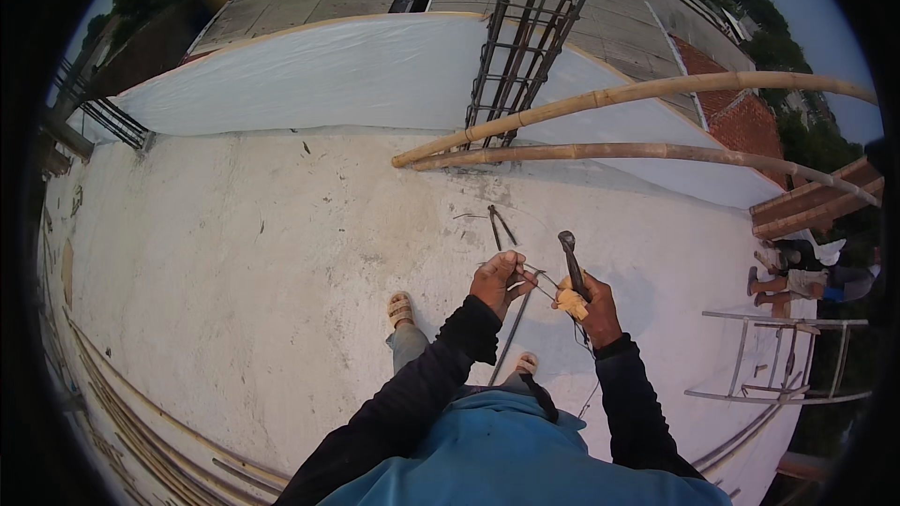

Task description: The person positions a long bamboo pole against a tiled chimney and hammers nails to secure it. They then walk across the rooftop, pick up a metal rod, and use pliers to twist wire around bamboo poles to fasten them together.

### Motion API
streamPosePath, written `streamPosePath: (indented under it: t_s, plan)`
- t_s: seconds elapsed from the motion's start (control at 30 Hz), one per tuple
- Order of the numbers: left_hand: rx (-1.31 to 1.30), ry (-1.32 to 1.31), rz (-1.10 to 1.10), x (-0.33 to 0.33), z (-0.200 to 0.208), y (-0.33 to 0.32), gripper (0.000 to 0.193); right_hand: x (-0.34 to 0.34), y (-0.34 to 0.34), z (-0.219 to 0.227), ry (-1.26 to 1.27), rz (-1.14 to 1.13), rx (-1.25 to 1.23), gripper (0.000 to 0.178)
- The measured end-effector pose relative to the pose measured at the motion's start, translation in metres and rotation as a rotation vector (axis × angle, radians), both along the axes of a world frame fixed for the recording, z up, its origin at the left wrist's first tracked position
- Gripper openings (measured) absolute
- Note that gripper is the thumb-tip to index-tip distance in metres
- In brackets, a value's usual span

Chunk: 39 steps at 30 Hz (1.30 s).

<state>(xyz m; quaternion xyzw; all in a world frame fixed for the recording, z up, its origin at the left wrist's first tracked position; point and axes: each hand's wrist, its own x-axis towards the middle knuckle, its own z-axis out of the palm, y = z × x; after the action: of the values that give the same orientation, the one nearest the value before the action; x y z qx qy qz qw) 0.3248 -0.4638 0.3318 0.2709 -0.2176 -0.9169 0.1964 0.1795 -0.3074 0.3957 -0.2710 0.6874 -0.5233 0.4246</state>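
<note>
Steel wire (536, 274) runs between our two hands just right of the frame's centre. Our left hand (500, 279) has its fingers (517, 272) curled tight around the wire, pinching it where it meets a thin rebar (512, 335) that slants down toward our feet. Our right hand (591, 305) is closed around the handle of a tool (570, 262), whose dark head points up and slightly left above the knuckles; a strip of pale tape or cloth (570, 303) wraps part of that hand. The wire and both hands sit close together, the hands near each other but not touching.

We stand on a pale concrete roof (262, 253) with a sandalled foot (400, 307) showing left of the left forearm and another foot (527, 362) by the lower end of the rebar. Dark pincers (499, 223) lie on the roof just above the hands, apart from them. Two bamboo poles (637, 122) cross the upper right of the frame, and a rebar cage (530, 37) rises at the top centre behind them. A white parapet (319, 75) bounds the roof at the upper left. More long bars (141, 412) lie along the lower left edge. At the right edge another person (806, 276) crouches, with a metal ladder (787, 356) lying just below them, well apart from our hands.
</note>
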Motion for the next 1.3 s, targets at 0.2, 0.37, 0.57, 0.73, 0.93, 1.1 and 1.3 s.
streamPosePath:
  t_s: [0.2,0.37,0.57,0.73,0.93,1.1,1.3]
  plan:
    - [-0.049,0.020,-0.199,-0.001,0.012,-0.114,0.041,0.023,-0.107,-0.007,-0.017,-0.183,0.035,0.014]
    - [-0.001,0.310,-0.340,0.001,0.020,-0.179,0.049,0.022,-0.158,-0.011,-0.275,-0.319,0.112,0.015]
    - [-0.458,0.115,-0.446,-0.020,-0.002,-0.243,0.044,0.013,-0.202,-0.038,-0.360,-0.277,0.090,0.016]
    - [-0.439,-0.073,-0.442,-0.055,-0.033,-0.291,0.036,0.001,-0.243,-0.073,-0.557,-0.341,-0.064,0.017]
    - [-0.463,-0.237,-0.321,-0.131,-0.075,-0.340,0.036,-0.045,-0.310,-0.135,-0.139,-0.353,0.081,0.033]
    - [-0.204,-0.376,-0.345,-0.185,-0.146,-0.370,0.035,-0.108,-0.330,-0.205,0.093,-0.221,0.258,0.043]
    - [-0.045,-0.400,-0.477,-0.227,-0.264,-0.392,0.017,-0.145,-0.339,-0.304,0.130,-0.203,0.237,0.040]
